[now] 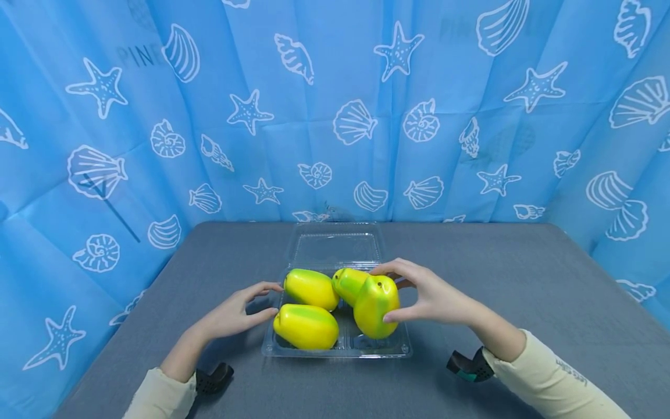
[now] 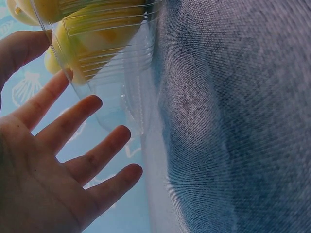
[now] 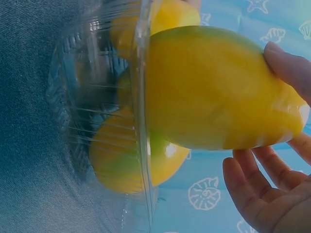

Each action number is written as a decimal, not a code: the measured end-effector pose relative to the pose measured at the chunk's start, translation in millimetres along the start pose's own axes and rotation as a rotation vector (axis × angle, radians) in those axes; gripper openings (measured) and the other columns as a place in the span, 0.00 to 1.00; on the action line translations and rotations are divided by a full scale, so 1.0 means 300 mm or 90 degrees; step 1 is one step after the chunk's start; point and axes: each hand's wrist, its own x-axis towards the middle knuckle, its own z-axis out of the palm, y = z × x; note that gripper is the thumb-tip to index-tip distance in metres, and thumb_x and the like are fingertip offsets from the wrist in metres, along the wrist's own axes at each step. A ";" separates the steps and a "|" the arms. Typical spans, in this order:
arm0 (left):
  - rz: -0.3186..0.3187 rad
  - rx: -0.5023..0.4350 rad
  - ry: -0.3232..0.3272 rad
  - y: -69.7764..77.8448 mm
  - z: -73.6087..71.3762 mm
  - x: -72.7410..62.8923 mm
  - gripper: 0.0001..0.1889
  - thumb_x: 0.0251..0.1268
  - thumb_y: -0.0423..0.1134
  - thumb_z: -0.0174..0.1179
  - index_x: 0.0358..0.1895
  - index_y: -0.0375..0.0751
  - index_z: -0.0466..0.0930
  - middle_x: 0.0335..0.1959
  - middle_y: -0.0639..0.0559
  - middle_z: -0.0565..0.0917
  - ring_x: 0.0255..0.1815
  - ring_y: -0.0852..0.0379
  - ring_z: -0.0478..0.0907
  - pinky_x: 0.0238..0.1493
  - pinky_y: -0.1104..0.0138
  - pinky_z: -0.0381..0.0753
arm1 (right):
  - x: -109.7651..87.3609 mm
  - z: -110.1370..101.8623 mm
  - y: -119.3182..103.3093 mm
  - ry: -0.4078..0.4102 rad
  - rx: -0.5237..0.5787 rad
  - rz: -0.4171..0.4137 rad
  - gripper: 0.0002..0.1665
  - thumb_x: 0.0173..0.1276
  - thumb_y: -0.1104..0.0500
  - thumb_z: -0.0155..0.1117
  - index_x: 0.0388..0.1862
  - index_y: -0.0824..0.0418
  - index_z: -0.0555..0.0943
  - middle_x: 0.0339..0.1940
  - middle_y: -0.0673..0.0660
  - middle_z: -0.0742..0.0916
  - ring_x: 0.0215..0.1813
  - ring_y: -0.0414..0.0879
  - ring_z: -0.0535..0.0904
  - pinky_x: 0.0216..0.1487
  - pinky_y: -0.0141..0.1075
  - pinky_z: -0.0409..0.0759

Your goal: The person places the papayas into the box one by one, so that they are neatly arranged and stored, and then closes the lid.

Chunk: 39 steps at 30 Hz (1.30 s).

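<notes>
A clear plastic clamshell box [image 1: 374,351] stands on the table with its lid [image 1: 335,247] folded back. Three yellow-green papayas lie in it: one at the back left [image 1: 310,289], one at the front left [image 1: 306,327] and one at the back right [image 1: 348,283]. My right hand [image 1: 437,294] grips a fourth papaya [image 1: 376,308] between thumb and fingers. That papaya is tilted, stem end up, over the box's right side, as the right wrist view shows too. With fingers spread and fairly straight, my left hand [image 2: 53,160] has its thumb and fingertip at the box's left rim.
Grey cloth covers the table [image 1: 487,273] around the box. A blue curtain [image 1: 335,116] with white shells and starfish hangs behind the table's back edge. Dark devices are strapped at the left wrist [image 1: 213,379] and the right wrist [image 1: 471,366].
</notes>
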 end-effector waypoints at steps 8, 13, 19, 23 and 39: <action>-0.004 -0.001 -0.002 0.004 0.001 0.000 0.22 0.67 0.47 0.53 0.63 0.51 0.67 0.66 0.44 0.69 0.68 0.36 0.63 0.62 0.35 0.62 | 0.000 0.020 -0.003 -0.029 -0.011 0.007 0.36 0.53 0.52 0.73 0.61 0.55 0.71 0.55 0.55 0.78 0.52 0.45 0.75 0.51 0.36 0.81; -0.006 -0.001 0.000 0.006 0.002 0.000 0.22 0.67 0.46 0.53 0.63 0.50 0.67 0.66 0.44 0.69 0.68 0.36 0.63 0.62 0.35 0.62 | 0.001 0.029 -0.004 -0.045 -0.026 -0.003 0.38 0.53 0.50 0.72 0.62 0.56 0.71 0.53 0.55 0.78 0.52 0.45 0.75 0.50 0.37 0.82; -0.008 -0.003 -0.002 0.004 0.002 0.001 0.22 0.67 0.46 0.53 0.63 0.50 0.67 0.66 0.44 0.69 0.68 0.36 0.63 0.62 0.36 0.62 | 0.003 0.043 -0.011 -0.060 -0.051 -0.008 0.38 0.53 0.50 0.72 0.63 0.56 0.71 0.51 0.54 0.77 0.49 0.43 0.74 0.48 0.36 0.82; -0.008 -0.001 -0.001 0.004 0.002 0.001 0.21 0.67 0.46 0.53 0.63 0.50 0.67 0.66 0.44 0.69 0.68 0.36 0.63 0.62 0.35 0.62 | 0.005 0.052 -0.012 -0.074 -0.053 -0.002 0.39 0.53 0.51 0.72 0.64 0.57 0.71 0.51 0.55 0.76 0.49 0.42 0.74 0.48 0.33 0.81; -0.010 0.005 0.005 0.007 0.004 0.000 0.22 0.67 0.47 0.53 0.63 0.50 0.67 0.66 0.43 0.69 0.67 0.35 0.63 0.62 0.36 0.62 | 0.009 0.081 -0.010 -0.104 -0.067 0.004 0.38 0.53 0.53 0.72 0.64 0.57 0.70 0.52 0.54 0.76 0.49 0.42 0.73 0.48 0.37 0.81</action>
